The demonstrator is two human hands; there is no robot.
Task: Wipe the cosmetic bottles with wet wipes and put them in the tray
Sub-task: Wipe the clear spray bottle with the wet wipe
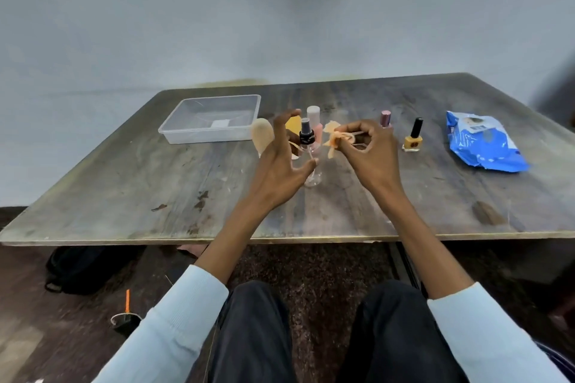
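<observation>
A black bag (77,267) lies on the dark floor under the desk's left end, and a small orange-handled thing (127,314) near it is too blurred to name. On the worn grey desk (124,183) the clear plastic tray (211,123) sits at the back left. Just right of it a pale rounded item (261,134) is half hidden by the left hand (280,162), whose fingers are spread and curved around a clear spray bottle (308,146) with a black pump; whether they touch it cannot be told. A pink bottle (314,124) with a pale cap stands behind, partly covered. The right hand (370,149) pinches a crumpled orange-tinged wet wipe (334,138) between curled fingertips. Behind its knuckles a mauve-capped bottle (385,118) shows only its top. A yellow nail polish bottle (413,138) with a black cap stands further right, then the blue wipes packet (482,141). A plain pale wall (280,9) rises behind.
</observation>
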